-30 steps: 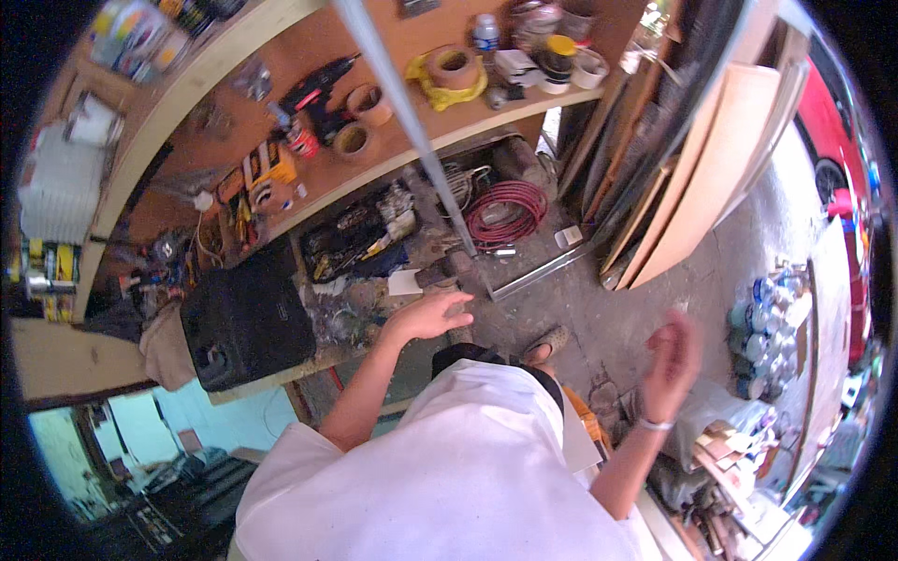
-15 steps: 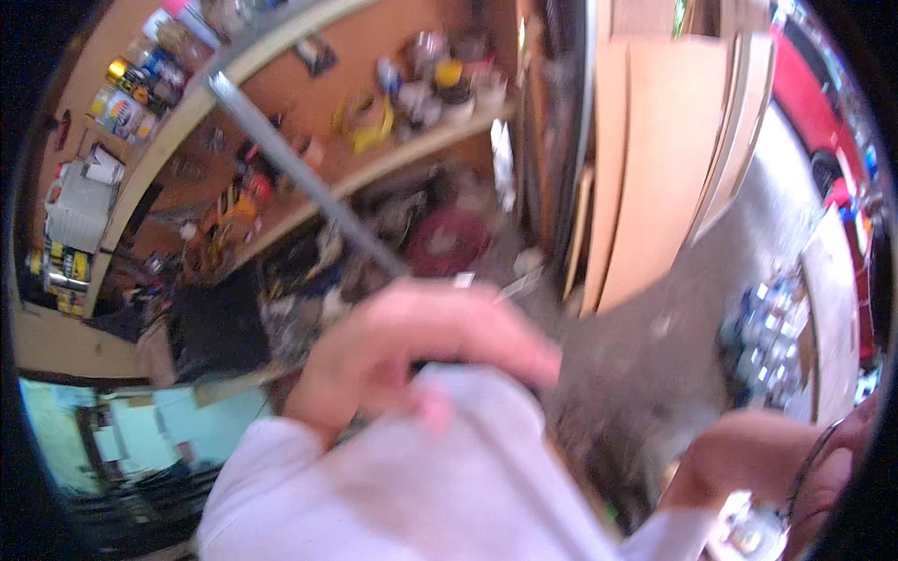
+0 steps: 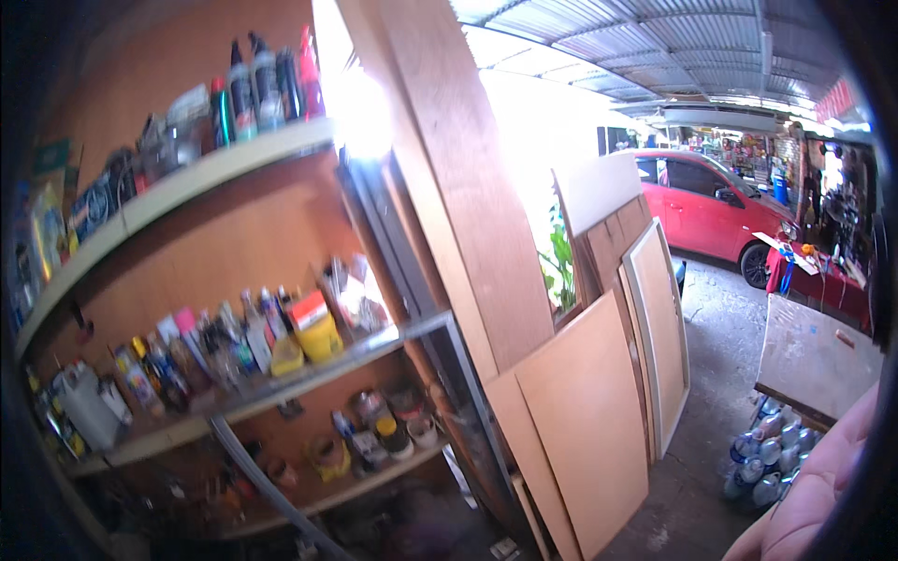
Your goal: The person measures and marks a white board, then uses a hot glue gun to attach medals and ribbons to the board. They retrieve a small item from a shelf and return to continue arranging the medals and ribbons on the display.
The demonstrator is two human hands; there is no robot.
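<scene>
At the lower right edge, close to the camera, is a large patch of creased skin that looks like the palm of my right hand (image 3: 823,496). Its fingers fall outside the picture, so I cannot make out whether it holds anything. Nearest to it in the picture are several clear plastic bottles (image 3: 767,458) heaped on the floor under a worn board-topped table (image 3: 818,360). My left hand does not show. A grey metal bar (image 3: 271,491) slants in front of the lower shelf at the lower left.
Wooden shelves (image 3: 178,192) on the left carry bottles, spray cans, a yellow tub (image 3: 323,335) and jars. Plywood sheets (image 3: 589,421) and a framed panel (image 3: 659,337) lean beside them. Farther off, a red car (image 3: 697,201) stands under a corrugated roof (image 3: 617,42), near a red-covered table (image 3: 823,280).
The view has swung up from my body to the shelves, roof and car. My left arm and white-clothed torso have left the picture; skin at the right edge now appears larger.
</scene>
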